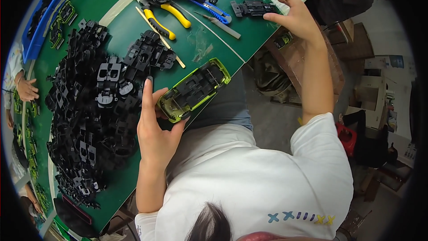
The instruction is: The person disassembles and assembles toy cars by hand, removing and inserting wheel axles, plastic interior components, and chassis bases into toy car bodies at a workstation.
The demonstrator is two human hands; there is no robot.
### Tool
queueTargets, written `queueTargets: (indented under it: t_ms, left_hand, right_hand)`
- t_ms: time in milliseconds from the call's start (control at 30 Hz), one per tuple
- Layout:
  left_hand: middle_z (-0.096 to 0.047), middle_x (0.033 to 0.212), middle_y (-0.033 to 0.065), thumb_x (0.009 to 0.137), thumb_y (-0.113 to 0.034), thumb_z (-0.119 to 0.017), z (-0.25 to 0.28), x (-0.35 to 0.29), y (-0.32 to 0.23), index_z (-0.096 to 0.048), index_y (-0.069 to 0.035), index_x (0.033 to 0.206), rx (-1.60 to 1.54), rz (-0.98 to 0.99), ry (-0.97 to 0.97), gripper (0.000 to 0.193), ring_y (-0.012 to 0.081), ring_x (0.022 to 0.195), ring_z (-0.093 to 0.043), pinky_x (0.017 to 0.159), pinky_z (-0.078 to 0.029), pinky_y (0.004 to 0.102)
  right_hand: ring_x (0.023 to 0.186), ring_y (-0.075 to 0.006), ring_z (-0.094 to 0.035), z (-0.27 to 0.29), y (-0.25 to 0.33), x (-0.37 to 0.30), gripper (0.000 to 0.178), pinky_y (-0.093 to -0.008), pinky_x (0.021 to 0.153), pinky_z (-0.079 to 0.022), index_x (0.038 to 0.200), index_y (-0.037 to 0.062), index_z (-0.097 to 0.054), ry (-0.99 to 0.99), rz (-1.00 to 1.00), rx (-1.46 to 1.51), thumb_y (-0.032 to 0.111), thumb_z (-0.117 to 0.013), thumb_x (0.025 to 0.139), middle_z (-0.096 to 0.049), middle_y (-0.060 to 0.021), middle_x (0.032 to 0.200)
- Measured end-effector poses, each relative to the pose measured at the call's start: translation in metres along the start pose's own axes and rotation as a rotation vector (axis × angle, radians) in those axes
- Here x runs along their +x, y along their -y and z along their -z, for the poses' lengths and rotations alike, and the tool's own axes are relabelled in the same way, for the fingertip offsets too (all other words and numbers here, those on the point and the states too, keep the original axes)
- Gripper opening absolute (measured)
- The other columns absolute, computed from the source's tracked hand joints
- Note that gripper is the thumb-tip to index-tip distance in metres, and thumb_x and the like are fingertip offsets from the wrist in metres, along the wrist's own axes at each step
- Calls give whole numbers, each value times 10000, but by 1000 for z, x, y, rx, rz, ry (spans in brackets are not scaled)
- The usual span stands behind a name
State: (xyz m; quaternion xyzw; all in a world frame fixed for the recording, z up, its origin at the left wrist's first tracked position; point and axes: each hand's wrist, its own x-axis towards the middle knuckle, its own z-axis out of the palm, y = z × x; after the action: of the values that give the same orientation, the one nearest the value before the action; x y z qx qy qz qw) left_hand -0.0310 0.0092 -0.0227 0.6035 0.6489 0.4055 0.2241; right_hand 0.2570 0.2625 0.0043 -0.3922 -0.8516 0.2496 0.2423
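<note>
Head view: L hand [158,127] grips green car shell [195,90] at one end btwn thumb & fingers, underside up; pile of black parts [82,107] left of those fingers. R hand [296,15] spread, thumb & index apart, black chassis [252,8] just beside tips; can't tell if touching. Shell prob. light, stiff, slickish; thin rim may crack, so best hold = long sides, fingertips only.
</note>
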Motion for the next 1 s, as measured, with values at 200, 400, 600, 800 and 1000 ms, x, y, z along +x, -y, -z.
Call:
queueTargets:
  t_ms: [200, 400, 600, 800, 1000]
  left_hand:
    - [-629, 1106, 123, 599, 59, -793, 1, 0, 2, -285, -5, 1438, -41, 48, -16, 983, 210, 793, -638, 670, -527, 279]
    - [-624, 1120, 122, 599, 47, -799, 0, 4, 0, -283, -16, 1443, -36, 22, 11, 992, 209, 820, -640, 661, -525, 272]
    - [-624, 1127, 121, 617, 52, -795, 5, -2, 3, -272, -26, 1449, -23, 52, -8, 986, 181, 839, -639, 678, -520, 259]
    - [-609, 1149, 127, 622, 70, -801, 1, 2, -2, -213, -45, 1470, -98, 58, 14, 1039, 174, 916, -640, 768, -533, 275]
    - [-608, 1148, 128, 622, 74, -795, 2, 0, -1, -225, -47, 1466, -93, 74, 19, 1026, 177, 916, -642, 771, -536, 277]
  right_hand:
    - [1078, -161, -574, -4, -45, 13, 368, -306, 962, -427, 1072, 51, -619, 145, 47, -41, 91, -751, 731, -642, -46, 1124]
    - [1078, -176, -585, 21, -14, -12, 387, -313, 968, -435, 1084, 12, -619, 96, 80, 110, 70, -754, 726, -639, -77, 1135]
    - [1014, -253, -612, -43, 98, -17, 445, -341, 891, -490, 1035, 62, -662, 213, 470, 161, 79, -799, 612, -643, -68, 1124]
    - [1065, -241, -578, -72, 117, -25, 440, -393, 921, -438, 1011, 84, -676, 268, 577, 91, 121, -806, 592, -641, -39, 1104]
    - [1076, -241, -575, -79, 117, -25, 443, -390, 927, -436, 1013, 79, -677, 302, 569, 84, 121, -809, 592, -638, -39, 1113]
